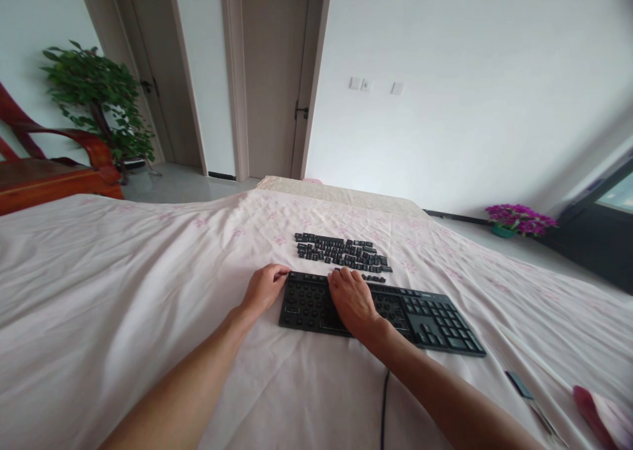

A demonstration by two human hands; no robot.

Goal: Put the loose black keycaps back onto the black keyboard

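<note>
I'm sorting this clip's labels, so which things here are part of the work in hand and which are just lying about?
In the work:
- keyboard, many keys off
- loose keycaps laid out behind it
- left hand at its corner
- right hand on it

Lying about:
- small tool
- red object
- potted plant
- purple flowers

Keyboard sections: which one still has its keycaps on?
The right-hand section of the keyboard, the number-pad end, has caps fitted. The left and middle part under the right hand shows bare round stems; the loose keycaps lie behind it.
</note>
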